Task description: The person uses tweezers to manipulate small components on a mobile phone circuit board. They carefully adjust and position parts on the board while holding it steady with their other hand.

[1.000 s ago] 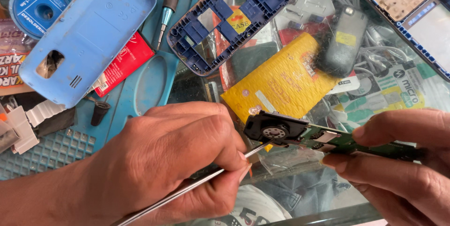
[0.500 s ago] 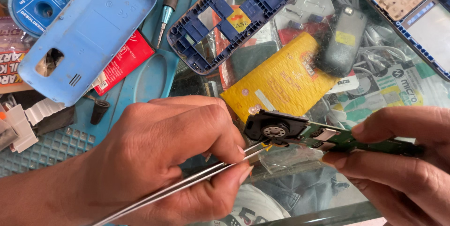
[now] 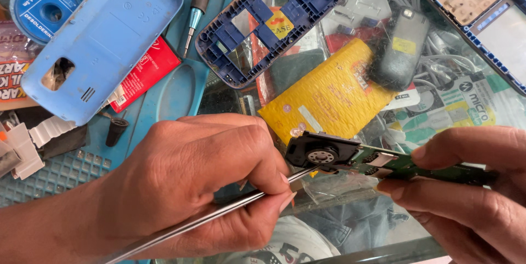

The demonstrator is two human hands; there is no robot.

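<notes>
- My left hand [image 3: 197,187] is closed around a pair of thin metal tweezers [image 3: 219,214]; their far end runs out of the bottom edge, and my fingers hide where the two arms part.
- My right hand [image 3: 471,193] is cut off by the right and bottom edges. Its thumb and fingers are clamped on the right end of a green circuit board [image 3: 416,166], hiding that end of it.
- The tweezer tips touch the underside of the board's left end; I cannot make out whether they grip anything there.
- The circuit board sits near me, right of centre, held above the glass surface [image 3: 350,225]. It is narrow and green, with small metal parts on top and a round black speaker [image 3: 320,151] with a mesh centre at its left end.
- Under the glass the packets and cables are blurred by reflections.
- A yellow padded packet [image 3: 329,99] lies just beyond the board, tilted, with a pale strip label.
- A dark blue phone frame [image 3: 274,20] lies far centre, with a small yellow sticker showing through it.
- A light blue back cover [image 3: 104,45] lies far left, over a red flat pack [image 3: 145,75].
- A round blue wick spool [image 3: 41,9] sits at the far left corner.
- A screwdriver [image 3: 197,6] lies between the cover and the frame.
</notes>
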